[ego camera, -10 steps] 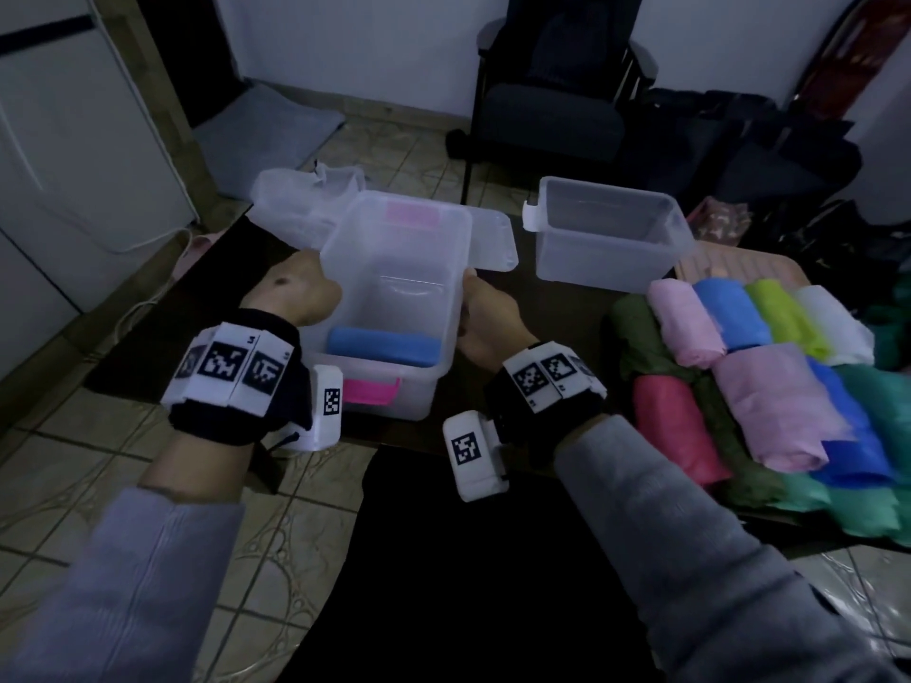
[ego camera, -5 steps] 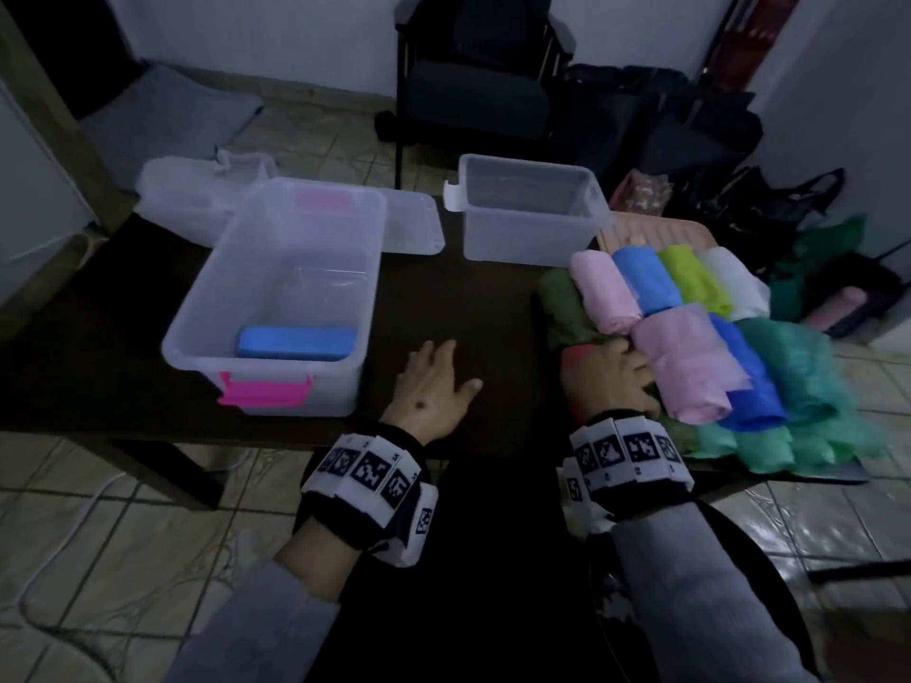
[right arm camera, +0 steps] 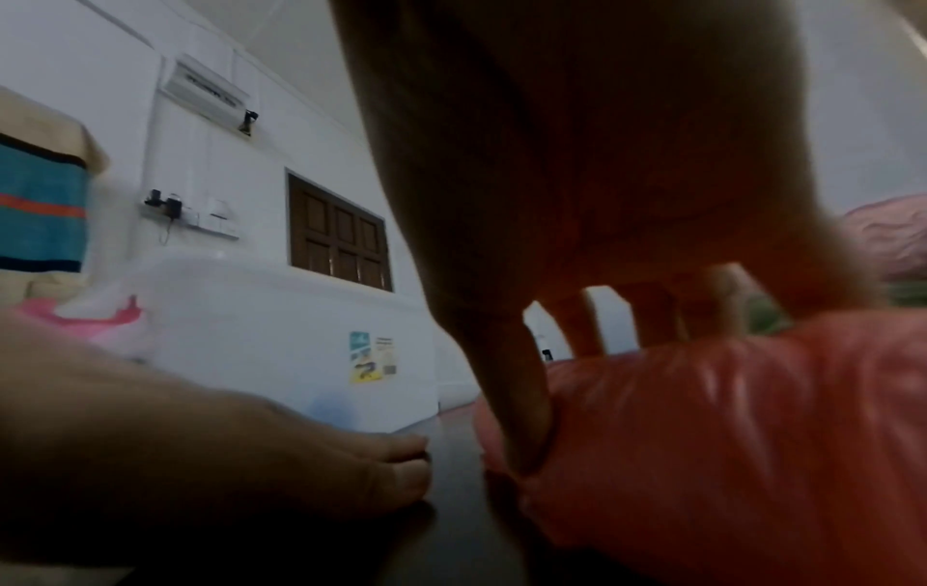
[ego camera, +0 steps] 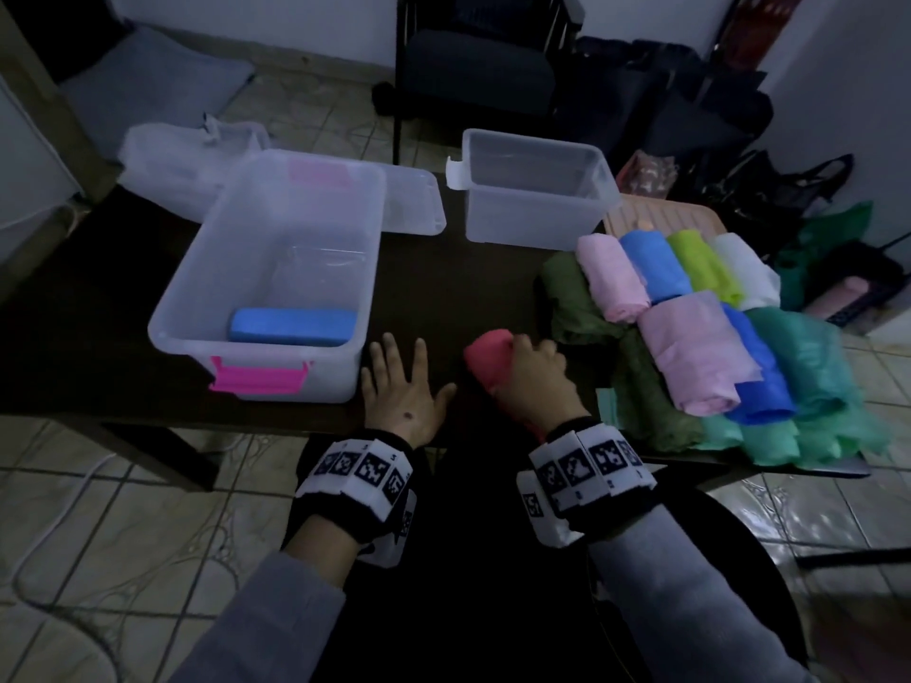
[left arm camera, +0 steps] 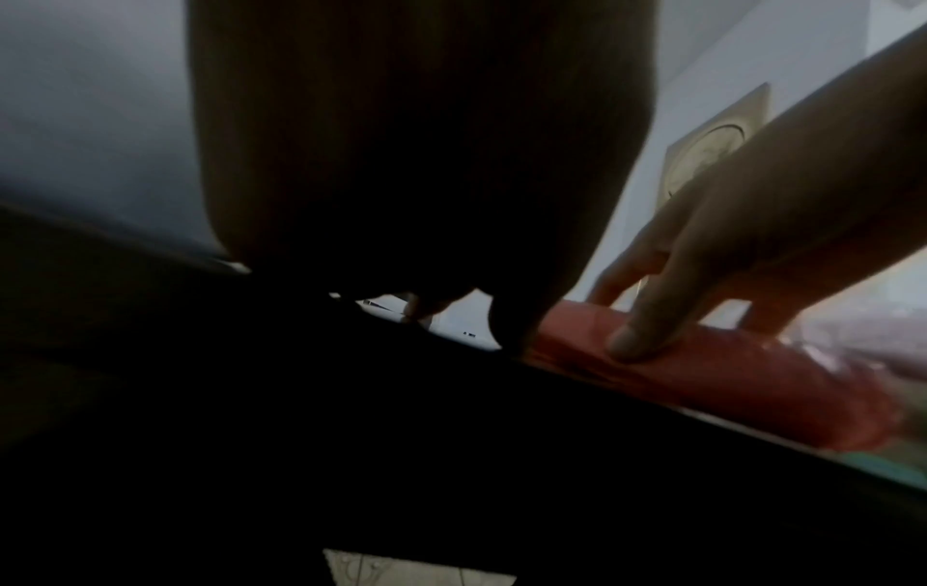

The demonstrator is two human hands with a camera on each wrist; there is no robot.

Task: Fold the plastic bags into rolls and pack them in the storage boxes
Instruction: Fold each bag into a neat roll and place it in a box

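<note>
My right hand grips a red rolled plastic bag at the table's near middle; the right wrist view shows thumb and fingers curled round the red roll. Flat on the dark table beside it lies my left hand, fingers spread and holding nothing. To its left stands a clear storage box with pink latches, and a blue roll lies inside. A second clear box stands at the back. Several rolled bags in pink, blue, green and white are piled at the right.
A clear lid and a crumpled clear bag lie behind the near box. A dark chair and dark bags stand beyond the table. Tiled floor shows below the table's front edge.
Both hands left the box sides. The left hand came to rest flat on the table. The right hand reached the pile, took the red roll and brought it left toward the middle.
</note>
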